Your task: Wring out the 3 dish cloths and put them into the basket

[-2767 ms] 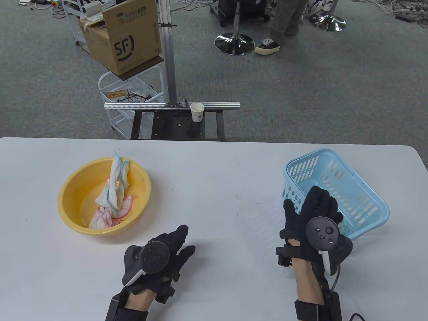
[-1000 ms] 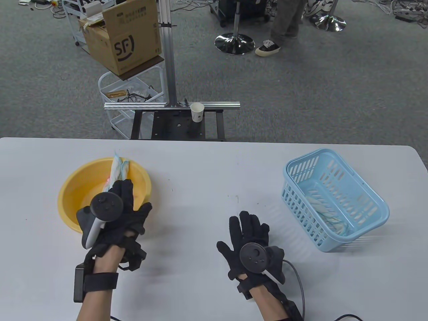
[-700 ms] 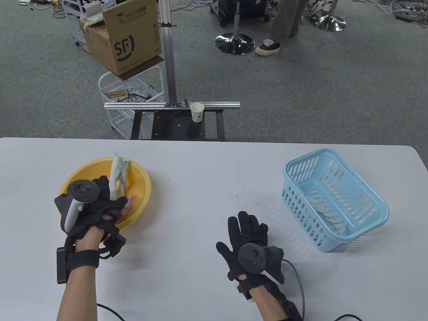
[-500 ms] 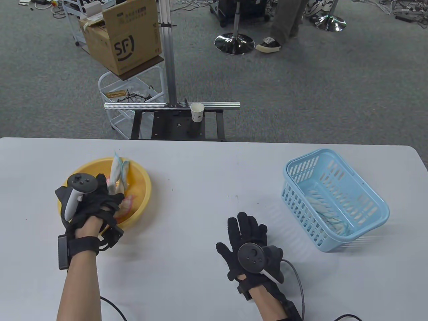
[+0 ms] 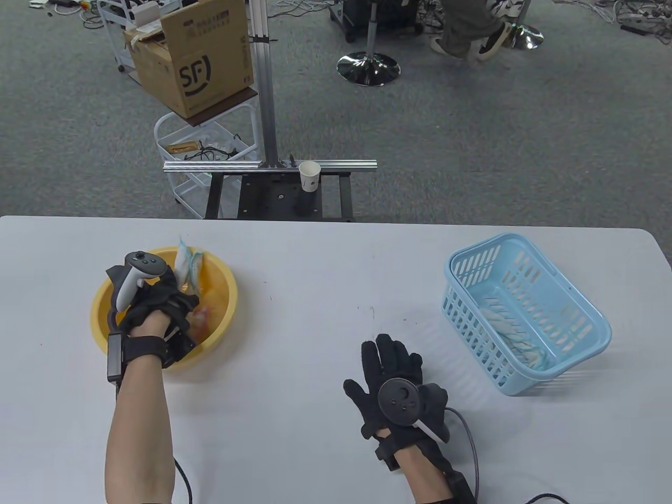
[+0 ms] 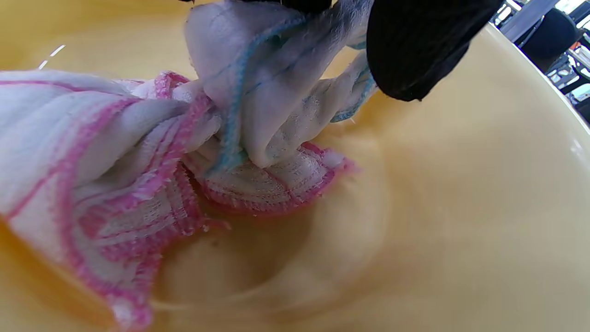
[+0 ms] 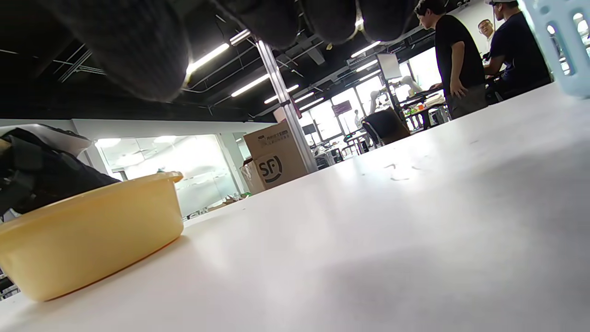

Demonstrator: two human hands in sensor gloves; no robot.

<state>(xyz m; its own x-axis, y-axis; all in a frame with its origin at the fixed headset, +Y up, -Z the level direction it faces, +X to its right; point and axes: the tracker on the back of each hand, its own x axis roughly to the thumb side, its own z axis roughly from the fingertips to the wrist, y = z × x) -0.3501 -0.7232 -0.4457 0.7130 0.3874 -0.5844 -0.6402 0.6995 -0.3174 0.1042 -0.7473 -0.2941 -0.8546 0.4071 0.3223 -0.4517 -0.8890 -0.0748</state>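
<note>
Left hand grips a cloth in the yellow basin, right hand idle

The left hand (image 5: 157,307) is curled round the blue-edged cloth (image 6: 272,92) inside the yellow basin (image 5: 223,315), where the pink-edged cloth (image 6: 92,152) lies against it. The right hand (image 5: 391,386) rests flat, fingers straight, on the white surface (image 5: 325,294). A third cloth (image 5: 512,328) lies in the blue basket (image 5: 598,336)

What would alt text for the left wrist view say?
Gloved fingers of the left hand grip a blue-edged cloth inside a yellow bowl. The blue-edged cloth lies against a pink-edged cloth.
</note>
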